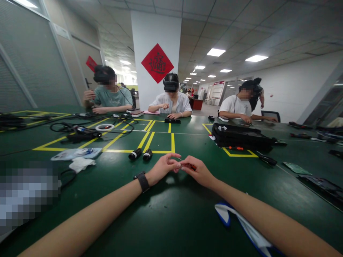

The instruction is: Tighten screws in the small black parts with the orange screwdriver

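Head view: a small orange tool (192,166) is pinched in the right hand (200,171), its long side seemingly pointed at the left hand (162,169). The left fingers are bent, half apart; anything gripped there cannot be told. Both arms are stretched over the table (160,225).

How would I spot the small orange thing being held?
Over the green table, the left hand and right hand meet near mid-picture. The small orange thing shows, partly hidden, in the right hand. Unlike the orange item beside the black tray, this one is held.
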A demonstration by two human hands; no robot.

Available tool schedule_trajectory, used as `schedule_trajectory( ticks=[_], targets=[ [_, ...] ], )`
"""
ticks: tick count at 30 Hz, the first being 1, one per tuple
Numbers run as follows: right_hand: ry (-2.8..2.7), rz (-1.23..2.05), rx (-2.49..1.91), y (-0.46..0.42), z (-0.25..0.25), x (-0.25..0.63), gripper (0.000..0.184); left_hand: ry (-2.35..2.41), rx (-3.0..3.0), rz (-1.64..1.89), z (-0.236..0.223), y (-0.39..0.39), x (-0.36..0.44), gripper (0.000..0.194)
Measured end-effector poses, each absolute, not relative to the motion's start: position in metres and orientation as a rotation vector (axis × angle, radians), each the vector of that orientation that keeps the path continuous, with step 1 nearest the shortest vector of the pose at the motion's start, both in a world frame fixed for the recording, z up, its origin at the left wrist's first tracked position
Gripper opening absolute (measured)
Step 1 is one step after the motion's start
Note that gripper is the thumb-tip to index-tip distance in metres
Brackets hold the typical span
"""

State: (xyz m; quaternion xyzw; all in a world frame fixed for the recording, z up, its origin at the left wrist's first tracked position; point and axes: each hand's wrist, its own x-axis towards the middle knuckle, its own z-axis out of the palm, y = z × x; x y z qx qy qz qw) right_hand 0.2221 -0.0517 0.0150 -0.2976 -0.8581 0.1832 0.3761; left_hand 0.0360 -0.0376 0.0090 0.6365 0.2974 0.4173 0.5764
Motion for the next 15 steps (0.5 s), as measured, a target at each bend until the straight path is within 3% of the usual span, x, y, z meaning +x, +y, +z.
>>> schedule_trajectory(
  ticks=[8,15],
  targets=[
    [-2.136,0.534,-0.784,-0.0557,0.0157,0.22,0.018,0.694,1.597,0.98,0.0052,-0.0377,0.0389,0.042],
    [-2.075,0.392,-0.843,-0.0556,0.0131,0.2181,0.014,0.681,1.576,1.037,0.0046,-0.036,0.0396,0.04]
  ],
)
